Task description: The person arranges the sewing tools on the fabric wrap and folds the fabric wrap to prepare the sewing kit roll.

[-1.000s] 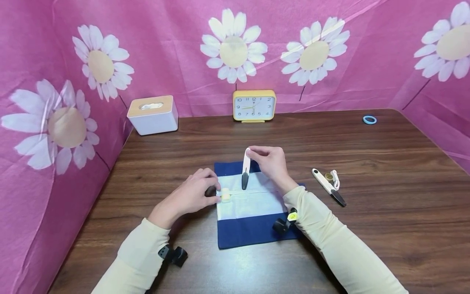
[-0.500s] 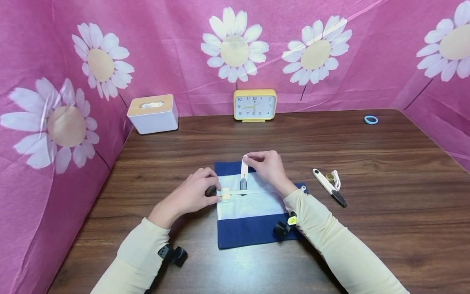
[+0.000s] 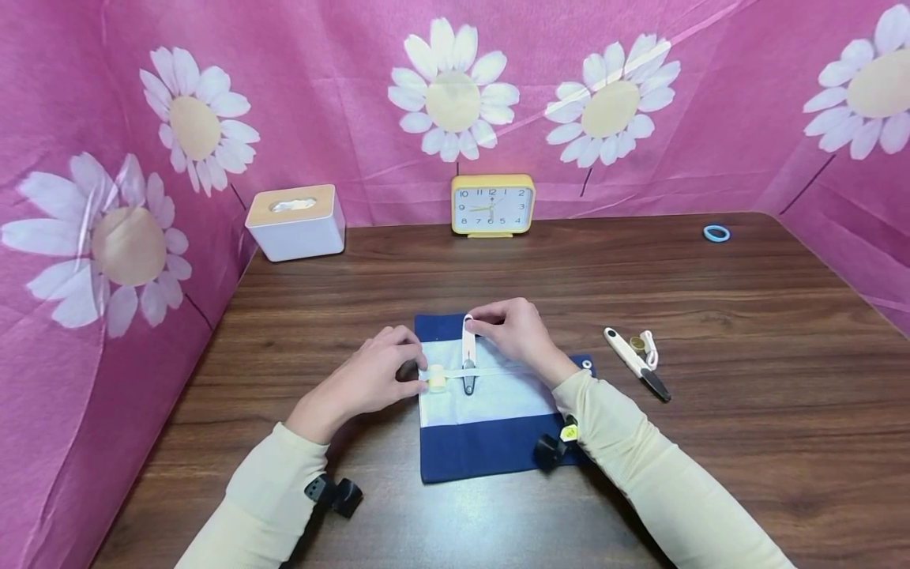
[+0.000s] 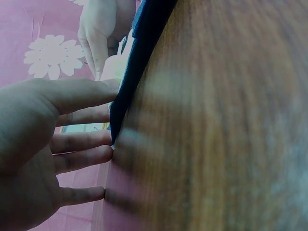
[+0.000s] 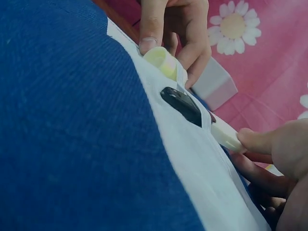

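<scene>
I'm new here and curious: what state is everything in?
Cloth: spread open
Held tool: under elastic band, white end pinched by right hand
Yellow tube: under that band
Other tool: lying on table
Left hand: touching cloth's edge
Clock: standing upright
Tissue box: tissue showing
Blue ring: lying flat

The cloth (image 3: 490, 446) is navy with a white middle band and a white strap (image 3: 501, 370); the roll (image 3: 437, 378) is pale yellow. The upper tool (image 3: 468, 345) and the lone tool (image 3: 626, 350) are white with 1 black end each. White cord (image 3: 650, 348), light blue ring (image 3: 716, 233), yellow clock (image 3: 492, 207) with black numerals, white box (image 3: 302, 235) with a tan top, cream sleeves (image 3: 277, 490). Brown, wood-grained surface (image 3: 355, 292); pink backdrop (image 3: 320, 103) patterned with 5 white, yellow-centred daisies (image 3: 453, 100).
</scene>
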Demonstrator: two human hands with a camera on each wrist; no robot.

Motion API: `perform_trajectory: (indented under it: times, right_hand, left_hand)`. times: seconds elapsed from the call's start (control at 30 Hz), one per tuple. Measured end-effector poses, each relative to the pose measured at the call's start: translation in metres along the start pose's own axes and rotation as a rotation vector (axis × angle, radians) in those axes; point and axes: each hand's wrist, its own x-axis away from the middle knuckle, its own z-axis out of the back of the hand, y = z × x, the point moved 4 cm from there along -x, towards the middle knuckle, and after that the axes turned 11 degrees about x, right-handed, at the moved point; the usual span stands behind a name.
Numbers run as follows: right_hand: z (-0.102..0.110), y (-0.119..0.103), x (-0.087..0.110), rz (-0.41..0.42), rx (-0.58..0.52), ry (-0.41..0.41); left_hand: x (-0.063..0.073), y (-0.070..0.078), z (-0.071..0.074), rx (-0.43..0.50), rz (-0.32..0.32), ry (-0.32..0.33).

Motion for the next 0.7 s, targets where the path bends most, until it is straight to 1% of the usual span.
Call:
perform_trajectory:
  times: [0.2,0.4,0.57,0.7]
  right_hand:
    - [-0.0026,-0.0019,0.0009,0.083,0.017,-0.036]
    - [-0.0045,-0.0054,0.0035,0.085,0.015,-0.098]
    - [-0.0043,-0.0060,0.0047,0.100,0.052,-0.113]
    - [-0.0042,-0.0055,0.0053,0.133,0.081,-0.117]
  left_hand:
    - [0.0001,-0.0003,-0.0003,0.006,-0.007,0.003]
    - [0.0002,-0.0011,0.0008,0.006,-0.019,0.000]
    - [0.0003,-0.0021,0.0003,0.004,-0.020,-0.002]
    - [0.0006,-0.0014,0.0004,0.005,-0.015,-0.004]
